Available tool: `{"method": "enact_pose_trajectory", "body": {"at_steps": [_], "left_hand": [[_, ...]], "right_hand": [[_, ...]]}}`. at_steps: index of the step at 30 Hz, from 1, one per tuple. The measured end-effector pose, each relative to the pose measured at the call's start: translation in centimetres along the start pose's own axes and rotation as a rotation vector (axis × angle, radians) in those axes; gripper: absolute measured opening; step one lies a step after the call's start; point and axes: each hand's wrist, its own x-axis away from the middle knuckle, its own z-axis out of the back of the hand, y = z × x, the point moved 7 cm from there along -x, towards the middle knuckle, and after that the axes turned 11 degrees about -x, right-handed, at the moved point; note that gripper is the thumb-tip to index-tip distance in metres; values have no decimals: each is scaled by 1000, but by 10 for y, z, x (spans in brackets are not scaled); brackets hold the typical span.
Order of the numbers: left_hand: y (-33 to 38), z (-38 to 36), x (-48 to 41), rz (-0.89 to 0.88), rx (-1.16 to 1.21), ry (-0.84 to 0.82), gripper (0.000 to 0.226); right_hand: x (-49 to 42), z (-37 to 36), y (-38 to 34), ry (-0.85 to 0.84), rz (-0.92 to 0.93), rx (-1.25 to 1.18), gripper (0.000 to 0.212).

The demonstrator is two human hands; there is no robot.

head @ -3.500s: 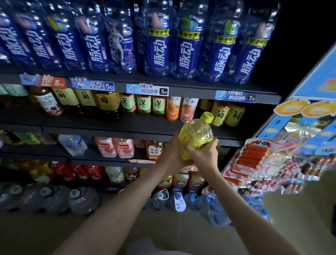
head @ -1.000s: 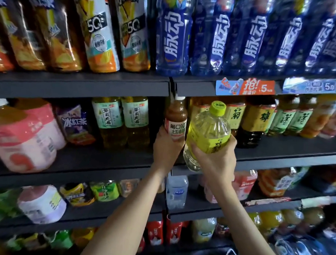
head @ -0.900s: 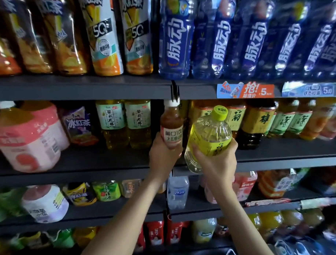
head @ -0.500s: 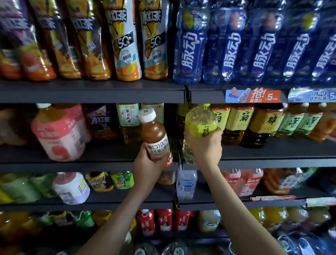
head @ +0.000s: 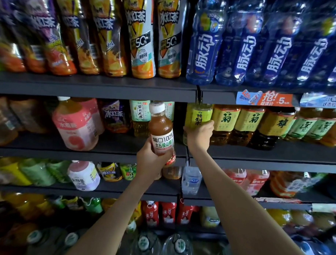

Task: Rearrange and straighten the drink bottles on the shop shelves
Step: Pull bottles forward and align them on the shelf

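Note:
My left hand [head: 149, 161] grips a brown juice bottle [head: 161, 131] with a white cap and a white label, held upright in front of the second shelf [head: 86, 155]. My right hand [head: 199, 137] grips a pale yellow tea bottle [head: 199, 117] with a yellow-green label. That bottle stands at the left end of a row of yellow-labelled tea bottles [head: 237, 122] on the same shelf level; its cap is hidden under the shelf above.
The top shelf [head: 96, 86] carries tall orange iced-tea bottles [head: 140, 36] and blue drink bottles [head: 206, 42]. A large pink bottle [head: 76, 124] leans at the left of the second shelf. Lower shelves hold mixed bottles, some lying down. Water jugs [head: 176, 246] sit at floor level.
My right hand has pushed the yellow bottle up and back into the shelf row. My left hand has drawn the brown bottle out of the shelf and to the left.

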Motion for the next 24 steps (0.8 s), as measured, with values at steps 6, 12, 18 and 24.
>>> {"method": "enact_pose_trajectory", "body": {"at_steps": [6, 12, 18, 24], "left_hand": [[11, 26, 13, 38, -66, -84, 51], [31, 67, 48, 23, -133, -196, 54], [57, 122, 64, 29, -188, -274, 59], [60, 208, 65, 127, -30, -245, 52]], "right_hand": [[39, 18, -12, -120, 51, 15, 87], [137, 26, -61, -515, 28, -42, 58], [182, 8, -115, -658, 18, 20, 62], [210, -28, -176, -744, 104, -70, 54]]}}
